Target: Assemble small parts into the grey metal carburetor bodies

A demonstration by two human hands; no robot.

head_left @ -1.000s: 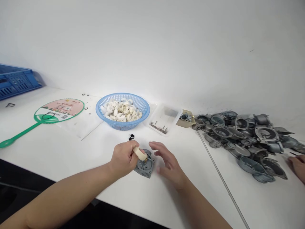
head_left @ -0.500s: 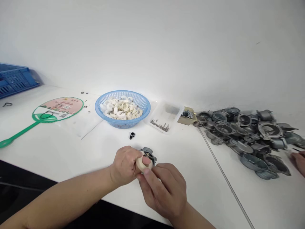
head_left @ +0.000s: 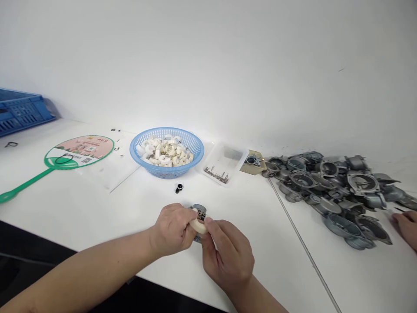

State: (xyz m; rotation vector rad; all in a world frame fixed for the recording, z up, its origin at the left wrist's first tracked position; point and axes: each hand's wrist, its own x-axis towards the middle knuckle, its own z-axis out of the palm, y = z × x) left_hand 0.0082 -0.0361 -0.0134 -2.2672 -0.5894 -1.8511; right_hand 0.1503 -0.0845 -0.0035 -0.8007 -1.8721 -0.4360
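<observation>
A grey metal carburetor body (head_left: 200, 208) is gripped in my left hand (head_left: 174, 228), its brass parts facing up and much of it covered by fingers. My right hand (head_left: 230, 250) pinches a cream-white, curved plastic float (head_left: 198, 227) between thumb and fingers. The float lies against the carburetor's near side, and my left fingertips also touch it. How it is seated cannot be made out. Beyond my hands a small black part (head_left: 179, 188) with a shiny ring rests on the white table (head_left: 156, 278).
A blue basket (head_left: 167, 174) holds many white floats. Right of it stand a clear tray (head_left: 224, 163) of metal pins and a beige box (head_left: 252, 169). Grey metal castings (head_left: 329, 182) are piled rightward, near another person's hand (head_left: 406, 226). Leftward are a green-rimmed fan (head_left: 81, 150) and blue crate (head_left: 24, 113).
My right hand has tilted the float, so it now appears flatter, and the thumb through its opening no longer shows. More of the carburetor's brass parts are visible. The view has shifted slightly.
</observation>
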